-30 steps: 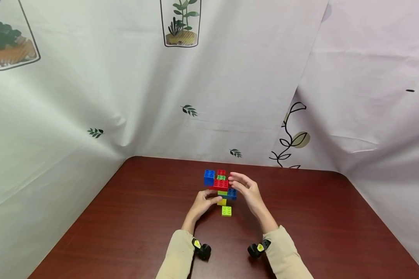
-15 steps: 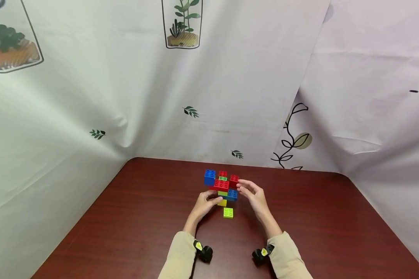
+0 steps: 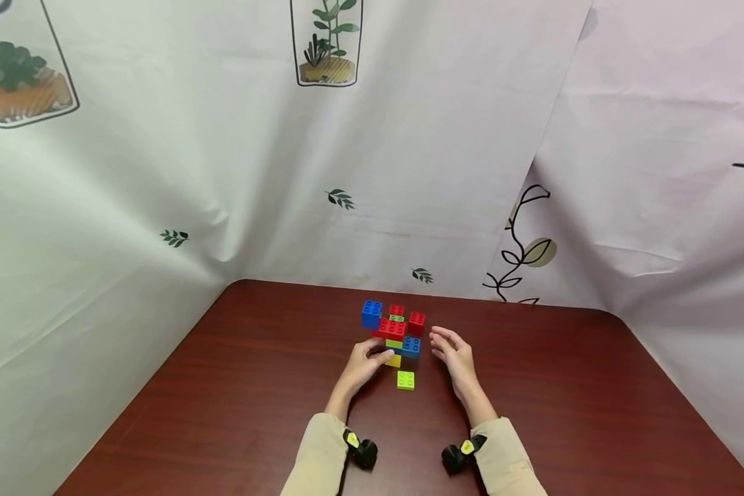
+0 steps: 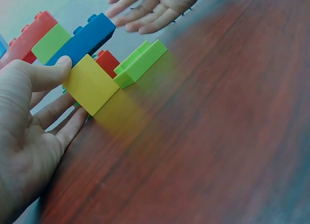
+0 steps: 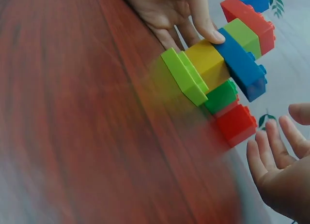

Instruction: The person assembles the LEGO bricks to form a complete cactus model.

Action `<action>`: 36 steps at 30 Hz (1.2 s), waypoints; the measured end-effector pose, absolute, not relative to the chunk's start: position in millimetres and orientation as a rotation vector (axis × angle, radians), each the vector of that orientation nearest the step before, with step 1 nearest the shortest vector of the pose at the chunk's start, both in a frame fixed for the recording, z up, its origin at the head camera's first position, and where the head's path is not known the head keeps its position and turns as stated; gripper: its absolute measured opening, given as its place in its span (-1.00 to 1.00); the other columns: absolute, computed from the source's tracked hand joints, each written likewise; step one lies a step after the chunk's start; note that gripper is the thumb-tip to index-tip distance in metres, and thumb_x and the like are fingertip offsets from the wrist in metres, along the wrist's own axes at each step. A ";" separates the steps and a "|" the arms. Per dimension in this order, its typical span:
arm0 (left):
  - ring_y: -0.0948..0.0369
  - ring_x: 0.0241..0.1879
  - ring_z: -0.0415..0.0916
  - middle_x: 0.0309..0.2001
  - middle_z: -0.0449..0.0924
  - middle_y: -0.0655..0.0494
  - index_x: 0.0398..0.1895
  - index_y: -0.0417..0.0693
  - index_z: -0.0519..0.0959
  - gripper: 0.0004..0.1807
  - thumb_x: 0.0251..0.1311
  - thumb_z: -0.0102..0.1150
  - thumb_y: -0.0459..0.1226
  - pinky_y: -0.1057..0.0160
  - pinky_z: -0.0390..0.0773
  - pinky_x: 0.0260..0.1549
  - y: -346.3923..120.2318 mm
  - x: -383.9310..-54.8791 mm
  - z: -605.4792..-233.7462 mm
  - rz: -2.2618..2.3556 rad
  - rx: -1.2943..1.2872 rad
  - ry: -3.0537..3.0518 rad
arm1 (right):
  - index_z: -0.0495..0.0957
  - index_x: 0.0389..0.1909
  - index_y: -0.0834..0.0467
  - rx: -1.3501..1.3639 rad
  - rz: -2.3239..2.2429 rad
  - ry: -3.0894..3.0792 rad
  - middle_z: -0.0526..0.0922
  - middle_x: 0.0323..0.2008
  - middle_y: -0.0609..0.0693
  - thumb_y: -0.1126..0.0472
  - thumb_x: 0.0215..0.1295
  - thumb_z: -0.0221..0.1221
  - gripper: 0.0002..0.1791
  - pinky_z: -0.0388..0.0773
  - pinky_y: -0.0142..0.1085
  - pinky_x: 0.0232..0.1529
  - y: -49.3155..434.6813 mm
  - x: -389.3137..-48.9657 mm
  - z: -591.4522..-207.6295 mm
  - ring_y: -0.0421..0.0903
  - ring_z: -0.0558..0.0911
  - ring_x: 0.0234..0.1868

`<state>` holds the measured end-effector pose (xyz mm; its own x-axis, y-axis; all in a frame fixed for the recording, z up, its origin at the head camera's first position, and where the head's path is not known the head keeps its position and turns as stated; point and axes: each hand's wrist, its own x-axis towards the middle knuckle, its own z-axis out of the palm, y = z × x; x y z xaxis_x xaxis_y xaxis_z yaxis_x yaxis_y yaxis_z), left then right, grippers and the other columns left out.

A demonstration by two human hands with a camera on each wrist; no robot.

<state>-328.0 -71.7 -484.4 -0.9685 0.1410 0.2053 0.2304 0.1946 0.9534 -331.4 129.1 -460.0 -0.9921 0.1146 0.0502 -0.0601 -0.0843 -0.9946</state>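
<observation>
- Left hand (image 3: 361,364) gripping the block stack (image 3: 392,331); thumb pressed where the yellow block (image 4: 91,85) meets the long blue block (image 4: 82,41), other fingers reaching round behind.
- Right hand (image 3: 455,355) holding nothing; fingers loosely bent and spread, thumb apart; it sits just right of the small red block (image 3: 416,322), with a gap between them in the head view.
- Stack order, low to high: yellow block at the bottom; long blue block across it, sticking out to the right; yellow-green block (image 5: 242,37) on the blue; long red block (image 3: 390,329) above that; square blue block (image 3: 372,315) at the red one's left end.
- Flat lime block (image 3: 406,380) on the table (image 3: 235,413), studs up; just in front of the stack on the person's side, a little right of the yellow block.
- Behind the stack, a second red block (image 3: 397,309) and a strip of green block (image 3: 397,318); partly hidden, so cannot tell how they join the rest.
- Stack stands near the middle of the table's width, toward the far edge; table dark reddish brown, glossy.
- Beige sleeves (image 3: 315,451) on both arms; a black camera (image 3: 364,453) strapped at each wrist; pale cloth (image 3: 409,138) with printed leaves and jars hangs beyond the table.
</observation>
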 end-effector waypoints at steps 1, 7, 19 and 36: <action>-0.11 0.06 0.57 0.08 0.57 -0.35 0.14 -0.44 0.50 -0.59 0.29 0.17 -0.36 0.00 0.60 0.05 -71.6 -328.5 -485.4 -1.921 -0.375 -2.364 | 0.45 0.18 0.42 -0.074 2.206 -2.064 0.65 0.00 0.19 0.22 0.42 0.11 -0.57 0.63 -0.43 -0.09 128.4 -332.3 -462.5 -0.18 0.61 -0.13; -0.14 0.07 0.55 0.08 0.57 -0.37 0.15 -0.45 0.49 -0.59 0.29 0.15 -0.36 -0.07 0.57 0.08 -71.3 -330.6 -487.7 -1.956 -0.377 -2.350 | 0.42 0.23 0.37 -0.093 2.031 -2.192 0.49 0.20 0.33 0.18 0.44 0.08 -0.54 0.57 -0.24 0.14 122.8 -342.3 -474.1 0.05 0.56 0.11; -0.11 0.09 0.54 0.12 0.57 -0.32 0.20 -0.37 0.49 -0.55 0.30 0.16 -0.30 -0.02 0.57 0.10 -73.3 -331.6 -484.8 -1.959 -0.366 -2.377 | 0.19 0.43 0.27 0.022 1.908 -2.398 0.35 0.34 0.34 0.15 0.38 0.16 -0.32 0.30 0.07 0.38 122.0 -377.4 -473.1 0.26 0.34 0.38; -0.12 0.13 0.53 0.16 0.56 -0.29 0.21 -0.36 0.49 -0.55 0.30 0.17 -0.32 -0.04 0.56 0.10 -69.4 -331.0 -484.9 -1.973 -0.352 -2.352 | 0.00 0.52 0.18 0.181 1.760 -2.571 0.21 0.40 0.40 0.10 0.45 0.07 -0.27 0.17 0.14 0.43 117.3 -384.2 -467.9 0.30 0.22 0.42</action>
